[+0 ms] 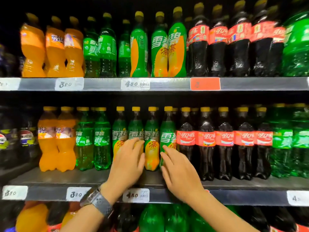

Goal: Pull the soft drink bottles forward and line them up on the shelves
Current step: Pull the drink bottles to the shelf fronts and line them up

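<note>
Sprite tea bottles [152,148]: four in row, directly above 4.50 price tag [135,195], set back behind it. Left hand [128,163] laid over second bottle, wrap unclear. Right hand [177,169] fingers straight, spread, touching fourth. Probably bracketing row for forward pull.

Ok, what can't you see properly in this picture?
Head view only:
- Second green-and-orange bottle, lower half: behind the left hand.
- Fourth green-and-orange bottle, lower half: behind the right hand.
- Red price tag: number too blurred.
- Bottom-shelf bottles: cut off by the bottom edge.
</note>
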Motion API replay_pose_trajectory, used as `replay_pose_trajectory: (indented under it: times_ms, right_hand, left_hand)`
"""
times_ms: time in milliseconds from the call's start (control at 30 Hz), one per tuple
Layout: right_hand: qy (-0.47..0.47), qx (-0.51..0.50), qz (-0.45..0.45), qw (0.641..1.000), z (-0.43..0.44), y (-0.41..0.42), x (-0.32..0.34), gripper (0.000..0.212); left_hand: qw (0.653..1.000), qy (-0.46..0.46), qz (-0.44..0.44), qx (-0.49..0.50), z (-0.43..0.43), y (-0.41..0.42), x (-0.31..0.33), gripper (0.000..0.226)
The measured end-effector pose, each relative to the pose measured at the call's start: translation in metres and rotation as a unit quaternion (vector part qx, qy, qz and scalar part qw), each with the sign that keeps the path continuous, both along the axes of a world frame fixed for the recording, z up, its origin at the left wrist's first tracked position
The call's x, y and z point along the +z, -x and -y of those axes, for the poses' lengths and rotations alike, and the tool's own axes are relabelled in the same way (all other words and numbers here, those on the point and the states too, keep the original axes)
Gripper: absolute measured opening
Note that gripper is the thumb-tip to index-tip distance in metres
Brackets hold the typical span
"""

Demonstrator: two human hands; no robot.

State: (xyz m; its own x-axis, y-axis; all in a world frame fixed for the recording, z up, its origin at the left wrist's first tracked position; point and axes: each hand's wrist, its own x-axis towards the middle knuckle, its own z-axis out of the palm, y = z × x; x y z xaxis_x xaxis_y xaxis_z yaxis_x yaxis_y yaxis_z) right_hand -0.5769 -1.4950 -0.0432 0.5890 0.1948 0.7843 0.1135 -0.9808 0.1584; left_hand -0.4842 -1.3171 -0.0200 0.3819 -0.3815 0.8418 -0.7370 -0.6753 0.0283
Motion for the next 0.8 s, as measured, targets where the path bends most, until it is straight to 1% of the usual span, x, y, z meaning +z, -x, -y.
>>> replay_pose_trajectory:
  times_ms: [67,100,133,167,233,300,367,433,467,533,567,667,800]
  right_hand:
    - [0.029,0.006,0.087,0.996,0.009,-0.006,0.043,0.039]
    - [0.042,-0.006,0.115,0.992,0.012,-0.009,0.067,0.038]
    - [0.058,-0.032,0.125,0.990,0.016,-0.013,0.090,0.038]
    - [0.074,-0.065,0.117,0.988,0.018,-0.017,0.111,0.039]
    - [0.087,-0.126,0.076,0.985,0.021,-0.026,0.143,0.046]
    - [0.080,-0.158,0.024,0.984,0.027,-0.035,0.161,0.056]
    - [0.069,-0.167,-0.032,0.983,0.033,-0.044,0.167,0.060]
    - [0.031,-0.158,-0.097,0.982,0.034,-0.048,0.168,0.058]
    - [0.007,-0.150,-0.109,0.983,0.034,-0.048,0.167,0.056]
    - [-0.025,-0.140,-0.093,0.985,0.034,-0.048,0.167,0.052]
    - [-0.037,-0.137,-0.084,0.986,0.034,-0.046,0.167,0.051]
    - [-0.091,-0.114,-0.073,0.987,0.028,-0.046,0.174,0.045]
    - [-0.170,-0.081,-0.060,0.980,0.019,-0.050,0.179,0.034]
  left_hand:
    - [0.999,0.007,0.044,0.009,0.010,0.000,0.040,0.044]
    - [0.998,-0.004,0.062,0.027,0.014,-0.001,0.060,0.043]
    - [0.996,-0.022,0.074,0.054,0.019,-0.002,0.078,0.040]
    - [0.993,-0.039,0.071,0.086,0.024,-0.004,0.094,0.038]
    - [0.991,-0.057,0.019,0.116,0.034,-0.011,0.120,0.042]
    - [0.990,-0.082,-0.035,0.113,0.046,-0.024,0.135,0.057]
    - [0.988,-0.102,-0.056,0.106,0.056,-0.035,0.143,0.060]
    - [0.986,-0.105,-0.075,0.101,0.064,-0.041,0.145,0.053]
    - [0.985,-0.108,-0.081,0.105,0.068,-0.043,0.145,0.051]
    - [0.985,-0.094,-0.087,0.118,0.071,-0.045,0.144,0.046]
    - [0.987,-0.071,-0.089,0.115,0.071,-0.045,0.145,0.042]
    - [0.993,0.000,-0.102,0.067,0.068,-0.044,0.144,0.031]
    - [0.992,0.040,-0.119,0.019,0.060,-0.042,0.140,0.027]
